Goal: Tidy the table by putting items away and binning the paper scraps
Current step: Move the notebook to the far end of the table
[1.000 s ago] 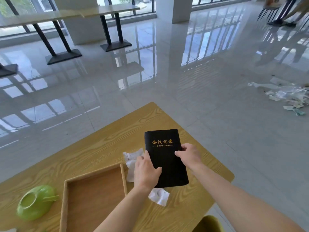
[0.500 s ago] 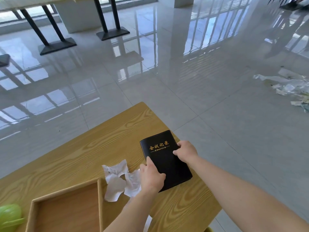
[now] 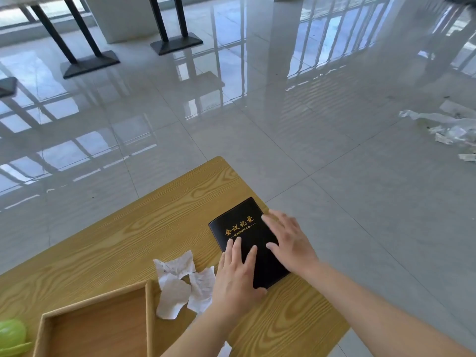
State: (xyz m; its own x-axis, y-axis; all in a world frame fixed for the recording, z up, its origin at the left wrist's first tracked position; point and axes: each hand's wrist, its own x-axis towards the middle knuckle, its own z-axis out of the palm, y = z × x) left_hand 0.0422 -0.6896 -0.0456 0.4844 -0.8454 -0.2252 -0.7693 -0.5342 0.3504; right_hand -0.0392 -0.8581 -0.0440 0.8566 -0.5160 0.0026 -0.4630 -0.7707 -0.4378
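A black notebook with gold lettering lies flat near the right corner of the wooden table. My left hand rests on its near left part with fingers spread flat. My right hand lies flat on its right side, fingers apart. Neither hand grips it. Crumpled white paper scraps lie just left of my left hand, against the corner of a shallow wooden tray.
A green bowl-like object sits at the bottom left beside the tray. The table's right edge runs close past the notebook. More paper litter lies on the glossy tiled floor at the far right. Black table legs stand at the far left.
The notebook went from held up in both hands to lying flat on the table. Both hands loosened their grip and now rest flat on its cover.
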